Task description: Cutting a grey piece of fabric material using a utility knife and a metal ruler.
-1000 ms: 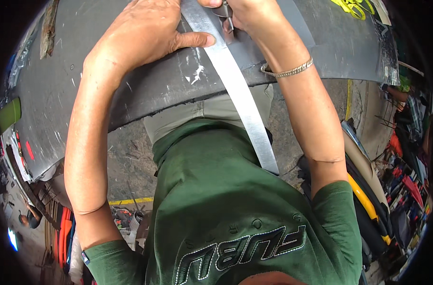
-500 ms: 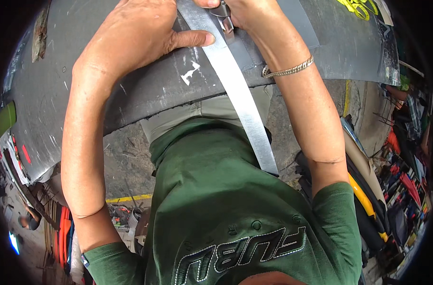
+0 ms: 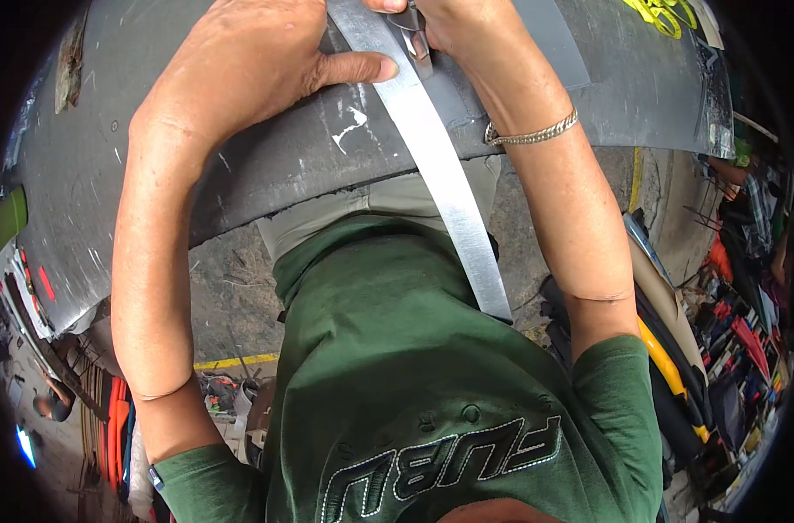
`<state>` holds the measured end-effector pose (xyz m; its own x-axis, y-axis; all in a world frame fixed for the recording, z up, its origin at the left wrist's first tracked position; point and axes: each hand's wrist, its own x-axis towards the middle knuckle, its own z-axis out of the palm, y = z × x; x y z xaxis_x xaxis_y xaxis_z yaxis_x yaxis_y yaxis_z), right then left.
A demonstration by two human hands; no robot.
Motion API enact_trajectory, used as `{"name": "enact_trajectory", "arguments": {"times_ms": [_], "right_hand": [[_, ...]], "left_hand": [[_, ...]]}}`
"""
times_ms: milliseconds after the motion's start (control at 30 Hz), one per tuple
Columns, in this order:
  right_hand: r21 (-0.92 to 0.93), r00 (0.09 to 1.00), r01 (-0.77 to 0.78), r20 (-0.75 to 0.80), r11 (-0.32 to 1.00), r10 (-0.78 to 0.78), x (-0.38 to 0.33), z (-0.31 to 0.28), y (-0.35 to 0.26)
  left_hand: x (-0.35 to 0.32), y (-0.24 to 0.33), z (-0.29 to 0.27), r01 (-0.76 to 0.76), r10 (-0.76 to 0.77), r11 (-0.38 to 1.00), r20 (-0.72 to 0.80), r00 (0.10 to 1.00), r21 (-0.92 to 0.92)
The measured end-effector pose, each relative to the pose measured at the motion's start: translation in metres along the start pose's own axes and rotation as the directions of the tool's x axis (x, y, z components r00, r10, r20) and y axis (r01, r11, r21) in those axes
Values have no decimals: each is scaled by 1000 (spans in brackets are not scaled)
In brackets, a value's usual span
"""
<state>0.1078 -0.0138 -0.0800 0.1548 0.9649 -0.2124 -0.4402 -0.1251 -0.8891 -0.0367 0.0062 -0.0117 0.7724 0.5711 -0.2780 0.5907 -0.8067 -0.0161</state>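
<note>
A long metal ruler (image 3: 445, 174) slants across the dark grey work surface (image 3: 266, 166), and its near end sticks out past the edge over my shirt. My left hand (image 3: 249, 65) holds it down, with the thumb stretched onto its left side; the other fingers are cut off by the top of the picture. On the ruler's right side, my right hand (image 3: 458, 22) is closed around a small shiny metal tool (image 3: 420, 57), probably a cutter, whose tip points toward me. A smooth grey sheet piece (image 3: 558, 52) lies under and beside the right wrist.
Lime-yellow scissor handles (image 3: 663, 13) lie at the far right of the surface. A worn strip (image 3: 70, 61) rests at the far left. Rolled materials (image 3: 667, 288) and piled coloured pieces stand on the right. A person (image 3: 55, 403) shows at the far left.
</note>
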Motion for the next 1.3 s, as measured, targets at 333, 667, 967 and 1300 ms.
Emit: {"name": "enact_trajectory", "arguments": {"times_ms": [333,667,967,1300], "right_hand": [[-226,982,33,-172,974,-73,-26,32,-30],[-510,770,625,281,591,-573,-4,0,3],[-359,864,503,181,786,-469,-4,16,-18],[-532,759,529,-53,662,-649,-74,-37,-107]], "left_hand": [[-6,-23,34,-133,107,986,-231,967,-101],[-3,-5,10,-65,62,997,-72,995,-50],[-1,1,-9,7,-7,998,7,1000,-58],[3,-29,60,-85,46,990,-309,950,-111]]}}
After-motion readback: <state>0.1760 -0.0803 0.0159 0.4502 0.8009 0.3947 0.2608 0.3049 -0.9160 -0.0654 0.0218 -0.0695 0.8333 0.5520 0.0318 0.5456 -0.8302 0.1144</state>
